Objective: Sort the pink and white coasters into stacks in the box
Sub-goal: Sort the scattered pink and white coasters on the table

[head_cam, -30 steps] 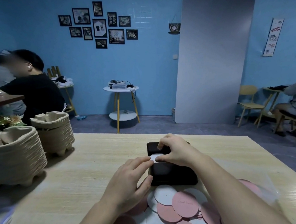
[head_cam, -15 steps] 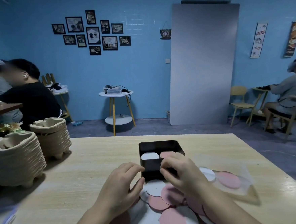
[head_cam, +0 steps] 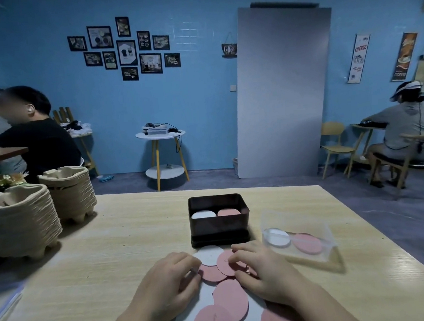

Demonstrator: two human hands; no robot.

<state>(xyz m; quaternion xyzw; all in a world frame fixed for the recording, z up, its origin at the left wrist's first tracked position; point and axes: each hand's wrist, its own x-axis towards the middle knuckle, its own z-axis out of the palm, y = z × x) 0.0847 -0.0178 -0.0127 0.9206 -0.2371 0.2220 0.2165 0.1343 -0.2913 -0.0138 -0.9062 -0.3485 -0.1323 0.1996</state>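
A dark box (head_cam: 219, 227) stands on the wooden table (head_cam: 106, 243) ahead of me. Inside it a white coaster stack (head_cam: 203, 214) lies on the left and a pink coaster stack (head_cam: 229, 212) on the right. Loose pink and white coasters (head_cam: 229, 298) lie spread on the table in front of the box. My left hand (head_cam: 168, 283) rests on the pile's left side, fingertips touching a white coaster (head_cam: 210, 255). My right hand (head_cam: 261, 269) presses its fingertips on a pink coaster (head_cam: 225, 263). Neither hand has lifted anything.
A clear plastic lid (head_cam: 299, 239) with a white and a pink coaster lies right of the box. Two stacks of pulp cup trays (head_cam: 22, 223) stand at the table's left. People sit at other tables on the far left and far right.
Both hands drew back from the box to the loose pile. A white coaster held over the box a second ago now lies inside it. The camera tilted so more of the table shows.
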